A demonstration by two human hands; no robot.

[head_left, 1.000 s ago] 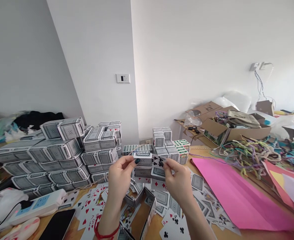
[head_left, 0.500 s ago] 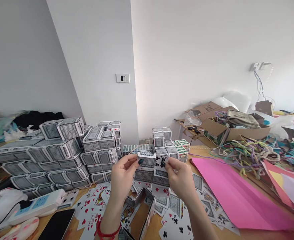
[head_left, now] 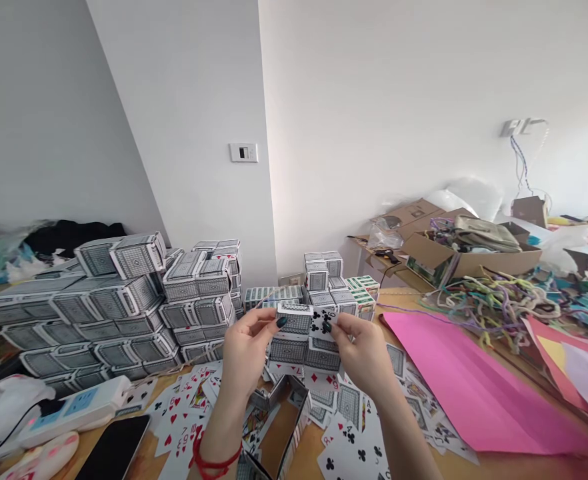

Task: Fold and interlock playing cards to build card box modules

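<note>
Raised above the table, my left hand pinches the left end of a small block folded from playing cards, grey patterned backs outward. My right hand grips the edge of a playing card of clubs, its face toward me, at the block's right end. Whether the card is joined to the block I cannot tell. Behind and below stand stacked card blocks. Loose playing cards lie face up and face down under my wrists. Between my forearms sits an open frame of folded cards.
Tall stacks of card blocks fill the left. In front are a power strip, a phone and a computer mouse. At right lie pink paper, tangled fuzzy strands and an open cardboard box.
The view has shifted slightly. Both hands keep their grips on the block and the clubs card, with almost no movement between them.
</note>
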